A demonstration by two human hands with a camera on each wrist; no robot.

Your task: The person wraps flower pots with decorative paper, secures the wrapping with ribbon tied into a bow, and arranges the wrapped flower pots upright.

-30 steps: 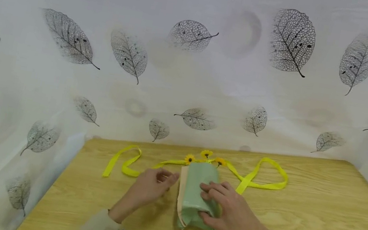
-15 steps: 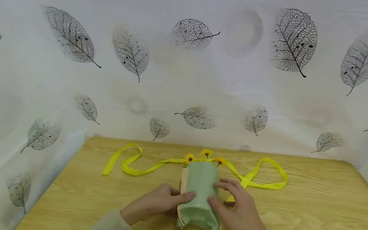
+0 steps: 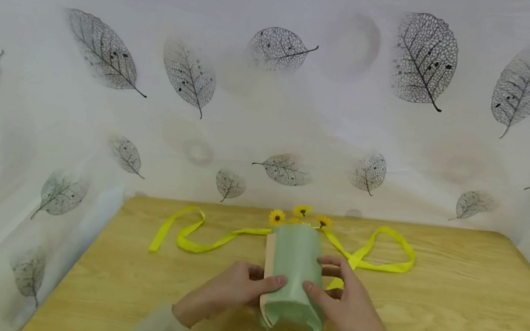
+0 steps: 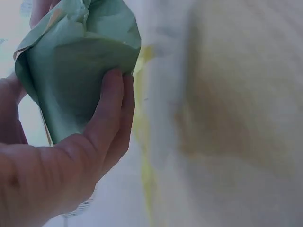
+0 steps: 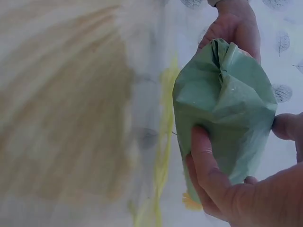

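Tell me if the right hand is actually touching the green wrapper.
Touching. The right wrist view shows it: the right hand has a fingertip pressed on the green wrapper and its thumb against the wrapper's edge.

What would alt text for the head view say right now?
A person's left hand and right hand hold a green-paper bouquet, sunflower-like flowers showing at its far end. A yellow ribbon winds across the wood-grain table, before a leaf-print backdrop.
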